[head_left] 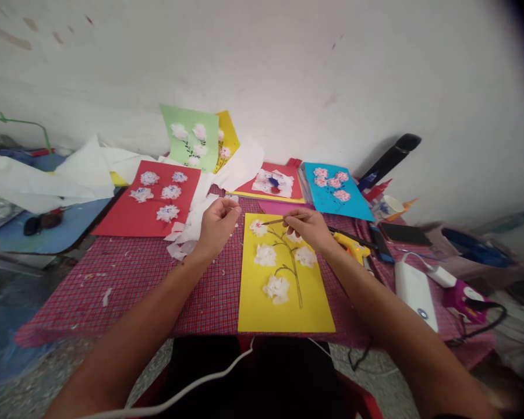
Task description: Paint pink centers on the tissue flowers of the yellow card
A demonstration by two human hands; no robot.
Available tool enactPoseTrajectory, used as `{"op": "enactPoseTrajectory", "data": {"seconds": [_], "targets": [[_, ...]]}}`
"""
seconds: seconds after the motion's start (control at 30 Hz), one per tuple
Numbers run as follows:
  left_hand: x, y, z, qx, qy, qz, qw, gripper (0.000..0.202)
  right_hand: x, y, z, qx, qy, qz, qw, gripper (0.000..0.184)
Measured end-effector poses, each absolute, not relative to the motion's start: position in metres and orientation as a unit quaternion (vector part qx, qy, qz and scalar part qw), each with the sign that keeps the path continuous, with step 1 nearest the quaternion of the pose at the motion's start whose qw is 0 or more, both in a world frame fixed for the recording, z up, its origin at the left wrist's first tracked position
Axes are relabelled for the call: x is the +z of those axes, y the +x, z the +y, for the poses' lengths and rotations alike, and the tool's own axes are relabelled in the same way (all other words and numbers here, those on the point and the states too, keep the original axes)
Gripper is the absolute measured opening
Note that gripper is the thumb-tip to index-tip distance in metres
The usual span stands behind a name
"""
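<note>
A yellow card [283, 302] lies in front of me on the checked cloth, with a drawn branch and several white paper flowers [277, 288] stuck on it. My right hand [308, 228] pinches a thin paintbrush [274, 221] whose tip touches the top-left flower [258, 227], which shows a pink spot. My left hand [217, 224] hovers left of the card's top corner, fingers curled together; I cannot make out anything in them. White tissue scraps [183, 235] lie just left of it.
A red card [151, 201] with blue-white flowers, a green card [190, 137], a blue card [334, 189] and a paint-stained tissue [273, 183] lie behind. A yellow glue gun [351, 245], phone [404, 234], white power bank [414, 288] and cables sit right.
</note>
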State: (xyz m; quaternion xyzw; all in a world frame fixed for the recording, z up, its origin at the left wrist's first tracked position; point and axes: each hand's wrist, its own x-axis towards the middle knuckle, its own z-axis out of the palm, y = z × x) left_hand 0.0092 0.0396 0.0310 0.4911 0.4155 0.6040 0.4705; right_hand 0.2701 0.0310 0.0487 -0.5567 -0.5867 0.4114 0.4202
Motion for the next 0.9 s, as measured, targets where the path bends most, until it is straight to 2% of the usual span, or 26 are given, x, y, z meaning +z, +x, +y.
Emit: {"op": "enactPoseTrajectory", "data": {"seconds": [0.9], "targets": [[0.034,0.01,0.038,0.606,0.486,0.415,0.474,0.015,0.047,0.256,0.038,0.408,-0.55,-0.582,0.44,0.024]]}}
